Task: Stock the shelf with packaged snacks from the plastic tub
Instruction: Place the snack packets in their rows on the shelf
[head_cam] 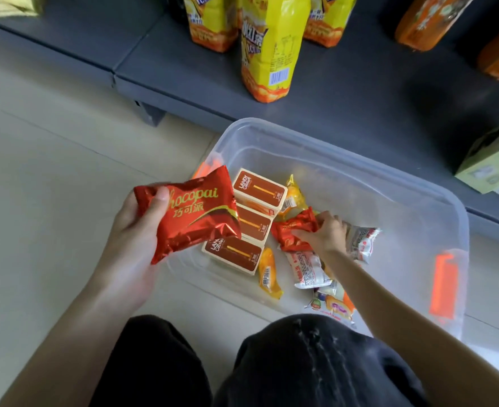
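The left hand [136, 230] is gripping a red foil packet [192, 212] reading "hocopai", thumb covering the first letter. The right hand [327, 233] is curling round a second red packet [293, 233] inside the plastic tub [359, 160], beside brown boxes [258, 189] marked "LANDY". The tub is sitting on the floor just before the grey shelf [359, 89], its right half lying bare, and yellow bottles [271, 48] are standing near the shelf's front edge, leaving open board to their left.

Soft, even light through a wide-angle lens

We see pale, diffuse light on the floor [51, 171] with only faint shadows. The red foil packet [195, 212] throws small glints, and the grey shelf [359, 92] reads dim. Our right hand [327, 233] is slightly motion-blurred, and the bottles [271, 48] bend and soften toward the top edge.
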